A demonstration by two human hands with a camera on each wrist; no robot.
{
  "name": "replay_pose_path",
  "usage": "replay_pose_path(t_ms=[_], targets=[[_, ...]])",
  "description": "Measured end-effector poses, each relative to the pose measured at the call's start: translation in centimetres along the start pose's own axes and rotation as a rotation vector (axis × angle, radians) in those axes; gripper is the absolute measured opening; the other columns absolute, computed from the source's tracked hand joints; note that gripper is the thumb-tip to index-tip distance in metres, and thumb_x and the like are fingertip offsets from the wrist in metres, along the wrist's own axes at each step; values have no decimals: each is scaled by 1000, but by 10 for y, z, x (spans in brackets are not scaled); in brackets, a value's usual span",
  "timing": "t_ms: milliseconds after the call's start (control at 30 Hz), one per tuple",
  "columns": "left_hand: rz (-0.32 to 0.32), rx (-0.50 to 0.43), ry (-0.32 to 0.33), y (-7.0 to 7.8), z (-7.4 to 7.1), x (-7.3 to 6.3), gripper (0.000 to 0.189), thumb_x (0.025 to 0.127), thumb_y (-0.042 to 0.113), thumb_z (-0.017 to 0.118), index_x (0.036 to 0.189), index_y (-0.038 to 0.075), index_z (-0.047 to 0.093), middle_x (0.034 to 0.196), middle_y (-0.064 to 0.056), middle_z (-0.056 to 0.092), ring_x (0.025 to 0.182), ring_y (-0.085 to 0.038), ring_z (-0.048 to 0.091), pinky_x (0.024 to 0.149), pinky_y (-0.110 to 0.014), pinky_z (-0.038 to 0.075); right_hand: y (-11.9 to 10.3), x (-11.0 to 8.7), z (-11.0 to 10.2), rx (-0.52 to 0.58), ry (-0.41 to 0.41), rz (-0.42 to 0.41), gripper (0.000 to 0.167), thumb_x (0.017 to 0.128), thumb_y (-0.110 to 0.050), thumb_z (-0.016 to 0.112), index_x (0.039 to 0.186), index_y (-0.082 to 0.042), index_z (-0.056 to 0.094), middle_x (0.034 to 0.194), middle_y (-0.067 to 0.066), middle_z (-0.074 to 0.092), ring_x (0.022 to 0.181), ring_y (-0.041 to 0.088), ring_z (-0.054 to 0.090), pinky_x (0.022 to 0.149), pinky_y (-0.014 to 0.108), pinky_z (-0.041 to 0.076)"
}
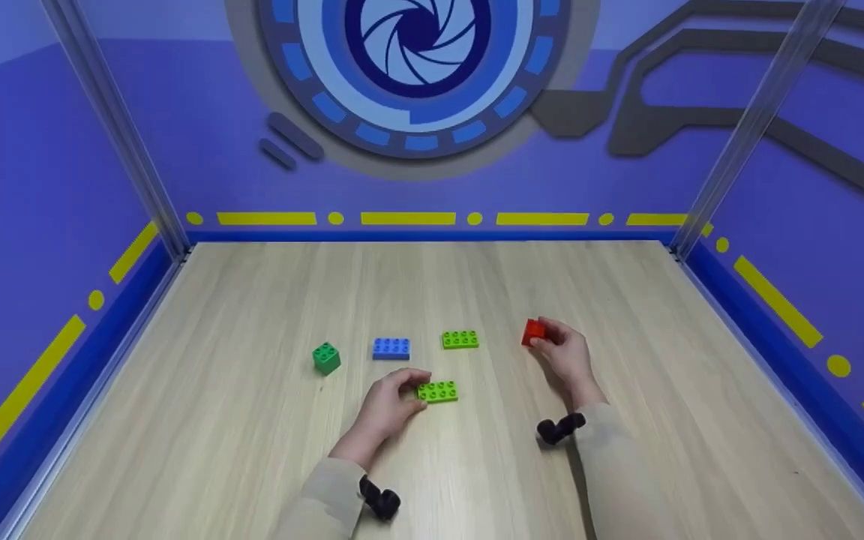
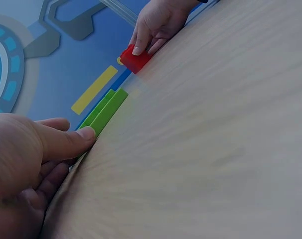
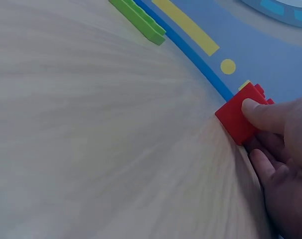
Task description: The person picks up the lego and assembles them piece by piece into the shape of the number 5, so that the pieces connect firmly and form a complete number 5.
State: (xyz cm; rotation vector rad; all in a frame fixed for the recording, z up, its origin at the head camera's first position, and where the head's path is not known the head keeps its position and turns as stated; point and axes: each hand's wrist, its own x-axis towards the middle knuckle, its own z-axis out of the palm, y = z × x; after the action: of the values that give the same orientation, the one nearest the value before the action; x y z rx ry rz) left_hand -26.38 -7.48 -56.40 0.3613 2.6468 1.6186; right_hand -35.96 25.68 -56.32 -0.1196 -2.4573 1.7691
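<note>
Near the middle of the table, my left hand point(image 1: 387, 405) pinches the left end of a lime green toy brick point(image 1: 439, 391) with two rows of studs. In the left wrist view the thumb presses the side of that lime brick point(image 2: 108, 112). Farther right, my right hand point(image 1: 568, 352) holds a red toy brick point(image 1: 532, 332) between thumb and fingers. The right wrist view shows the thumb flat on a face of the red brick point(image 3: 240, 113), its studs pointing up and right. The fingers behind the red brick are partly hidden.
Beyond my left hand lie a blue brick point(image 1: 391, 349) and a second lime green brick point(image 1: 460, 340). A taller dark green brick point(image 1: 326, 358) stands to the left. Blue-purple panels wall in the wooden table point(image 1: 252, 420) at the back and both sides.
</note>
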Motion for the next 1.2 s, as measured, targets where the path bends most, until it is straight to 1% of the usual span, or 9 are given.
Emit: replay_pose_path(t_ms=[100,267,367,467,567,733,833,1000,1200], targets=[[6,2,5,0,0,0,41,87,-3,76,126,8,70,127,-9,71,125,-31,63,111,-49,50,1,-4,-1,-22,-6,-8,50,96,-3,69,144,3,55,147,28,56,139,39,52,120,49,41],[26,11,0,-1,1,-1,40,87,-4,76,124,8,71,126,-10,72,125,-31,64,110,-49,51,2,-12,-2,-4,-6,0,49,96,-8,73,141,0,59,143,26,60,134,36,56,116,44,46],[26,11,-6,-2,1,-1,40,87,-4,76,124,8,71,126,-10,72,125,-31,64,110,-49,50,2,-17,-2,8,-1,12,48,94,-10,75,140,-2,61,140,23,62,131,32,58,110,33,49],[15,7,-7,-1,1,-2,39,88,-3,75,125,8,70,127,-10,71,126,-31,63,112,-49,49,2,-22,0,13,-6,7,47,92,-11,77,137,-4,64,136,20,66,126,27,61,100,20,50],[12,7,2,0,0,-2,40,87,-4,75,125,7,70,127,-11,71,127,-32,62,112,-50,49,0,-24,4,25,-15,-22,46,90,-11,80,134,-4,67,131,18,69,117,21,65,92,12,50],[6,-1,2,1,1,-2,41,87,-5,75,126,7,70,128,-11,71,128,-33,62,113,-50,48,-4,-29,11,72,-37,-40,44,88,-8,81,130,-3,69,124,16,73,105,11,66,88,12,51],[0,4,-5,0,2,-1,41,88,-4,75,126,8,70,129,-10,71,129,-32,61,113,-49,48,-5,-32,16,81,-53,-38,44,88,-7,81,130,-4,69,123,14,73,104,9,65,87,12,51],[-20,10,-6,0,2,-1,40,88,-3,74,127,9,70,130,-9,70,131,-31,60,115,-50,46,-10,-37,25,105,-88,-52,46,87,-8,82,130,-3,69,125,16,73,106,12,67,87,14,53],[-15,17,-2,1,0,-1,40,88,-3,75,126,9,70,129,-9,71,130,-32,61,115,-50,47,-19,-43,42,120,-126,-56,44,84,-8,84,126,-5,72,121,14,75,109,18,69,87,15,54]])
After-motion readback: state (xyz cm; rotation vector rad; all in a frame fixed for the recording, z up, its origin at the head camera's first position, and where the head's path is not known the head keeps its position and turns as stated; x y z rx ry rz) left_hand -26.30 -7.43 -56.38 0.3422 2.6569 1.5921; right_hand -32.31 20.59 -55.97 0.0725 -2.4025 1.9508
